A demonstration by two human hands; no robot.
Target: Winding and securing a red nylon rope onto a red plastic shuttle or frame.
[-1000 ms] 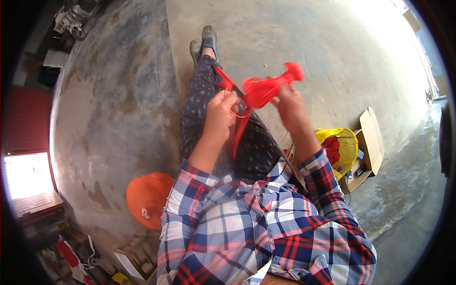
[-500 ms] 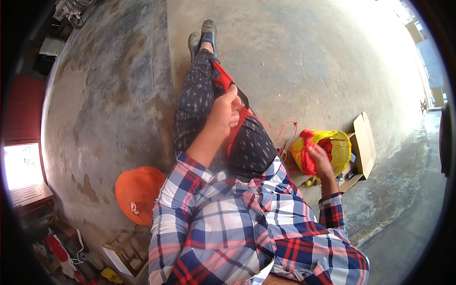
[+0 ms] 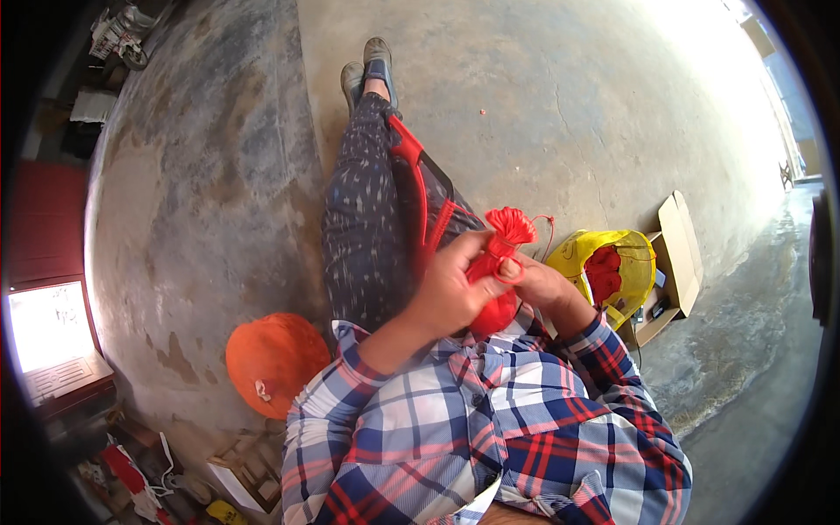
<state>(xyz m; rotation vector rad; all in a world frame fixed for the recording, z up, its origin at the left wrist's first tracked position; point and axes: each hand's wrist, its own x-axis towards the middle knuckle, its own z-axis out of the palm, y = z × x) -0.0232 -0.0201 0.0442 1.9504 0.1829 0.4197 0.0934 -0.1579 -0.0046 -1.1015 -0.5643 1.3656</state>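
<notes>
Red bundle (image 3: 509,227) moved lapward, L hand (image 3: 451,284) & R hand (image 3: 542,284) gripping, yellow container (image 3: 568,257) w/ red stuff (image 3: 604,271)

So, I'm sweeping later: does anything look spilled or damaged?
The grey concrete floor looks blemished, with a ragged dark patch on the left. A tiny reddish scrap lies loose beyond the bundled red cord, perhaps dropped. No spill stands out.

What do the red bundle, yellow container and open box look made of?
Red bundle: cord, probably synthetic, with a slight sheen; strands fan out at its top.
Yellow container: perhaps thin, smooth plastic, given its bright, thin wall; fabric isn't ruled out.
Open box: most likely matte cardboard, going by its plain tan flap.
</notes>
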